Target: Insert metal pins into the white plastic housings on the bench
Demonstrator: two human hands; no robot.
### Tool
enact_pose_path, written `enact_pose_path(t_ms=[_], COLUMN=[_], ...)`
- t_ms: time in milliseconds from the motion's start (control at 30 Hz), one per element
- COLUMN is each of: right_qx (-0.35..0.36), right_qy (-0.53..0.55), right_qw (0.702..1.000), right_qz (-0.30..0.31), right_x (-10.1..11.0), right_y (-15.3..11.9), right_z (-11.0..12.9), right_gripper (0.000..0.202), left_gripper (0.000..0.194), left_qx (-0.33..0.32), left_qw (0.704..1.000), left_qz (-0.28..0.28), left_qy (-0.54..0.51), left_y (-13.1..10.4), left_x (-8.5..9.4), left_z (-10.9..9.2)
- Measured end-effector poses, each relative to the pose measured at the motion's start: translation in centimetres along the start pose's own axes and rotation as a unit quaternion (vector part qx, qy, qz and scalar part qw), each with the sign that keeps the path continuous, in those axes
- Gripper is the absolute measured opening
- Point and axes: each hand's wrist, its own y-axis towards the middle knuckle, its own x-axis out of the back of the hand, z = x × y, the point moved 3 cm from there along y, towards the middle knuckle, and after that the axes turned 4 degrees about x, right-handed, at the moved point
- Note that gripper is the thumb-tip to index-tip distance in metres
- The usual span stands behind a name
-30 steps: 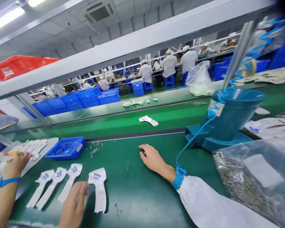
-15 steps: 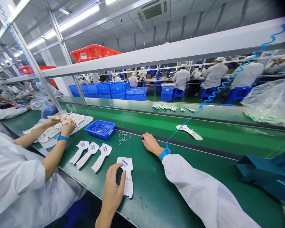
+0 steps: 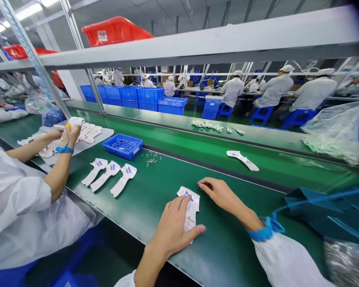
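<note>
My left hand [image 3: 175,227] lies over a white plastic handle shell [image 3: 192,209] on the green bench. Its fingers rest along the shell's left side and the thumb reaches across the right, covering part of it. Blue pieces sit in the shell's wide end. To the right, just off the shell, my right hand [image 3: 221,194] hovers with curled fingers pressed together; whatever they may pinch is too small to see. A blue wrist strap [image 3: 263,230] circles that wrist. Three similar shells [image 3: 124,180] lie in a row at left.
A blue tray [image 3: 122,146] of small blue parts stands near scattered screws [image 3: 152,158]. Another shell [image 3: 242,160] lies on the green belt [image 3: 173,141]. At left, a co-worker's hands [image 3: 70,133] hold a white part. Dark teal sheets [image 3: 323,211] and a clear bag [image 3: 347,259] are at right.
My left hand has shifted the shell rightward along the bench, away from the three others. My right hand has come back from near the screws toward the shell. The view has tilted down.
</note>
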Motion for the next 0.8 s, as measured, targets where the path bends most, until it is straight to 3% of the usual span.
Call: enact_pose_path(t_ms=[100,233,433,633,800], right_qx=[-0.038,-0.021,0.012,0.017,0.017], right_qy=[0.075,0.093,0.152,0.079,0.050], right_qw=[0.996,0.992,0.974,0.973,0.969], right_qz=[0.039,0.088,0.168,0.216,0.242], right_x=[0.5,0.0,-0.7,-0.5,-0.3], right_y=[-4.0,-6.2,-5.7,-4.3,-3.5], right_z=[0.2,2.1,5.0,5.6,5.7], right_gripper=[0.026,0.027,0.018,0.010,0.016], left_gripper=[0.089,0.102,0.119,0.135,0.137], left_qx=[-0.032,-0.059,-0.034,-0.027,-0.023], left_qw=[0.999,0.998,0.998,0.998,0.997], left_qz=[0.006,0.009,-0.011,-0.009,-0.015], left_qy=[-0.003,0.000,-0.046,-0.049,-0.065], left_y=[0.1,0.1,0.1,0.0,0.1], left_x=[-1.2,-1.5,-1.9,-3.5,-3.4], left_z=[-0.8,-0.7,-1.5,-2.1,-1.8])
